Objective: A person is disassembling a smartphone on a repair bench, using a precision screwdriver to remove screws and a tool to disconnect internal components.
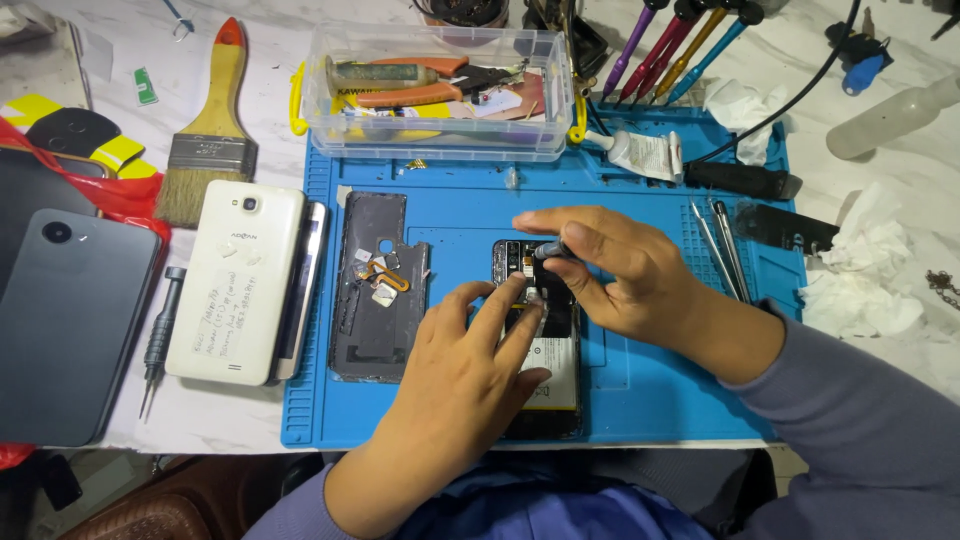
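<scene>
Pinched in the right hand [625, 270], a small screwdriver [548, 250] stands on the opened phone [540, 340] at mid-mat; left hand [470, 370] fingers steady it, gripping nothing. Unscrewing seemingly underway; next calls for steady turning beside the removed back cover [375, 285] on the blue mat [640, 390]

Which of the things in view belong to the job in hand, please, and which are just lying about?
In use: opened phone; small screwdriver in right hand; left hand steadying the phone; blue mat; removed back cover.

Lying about: white phone; paintbrush; clear box; grey screwdriver; crumpled tissues.
</scene>
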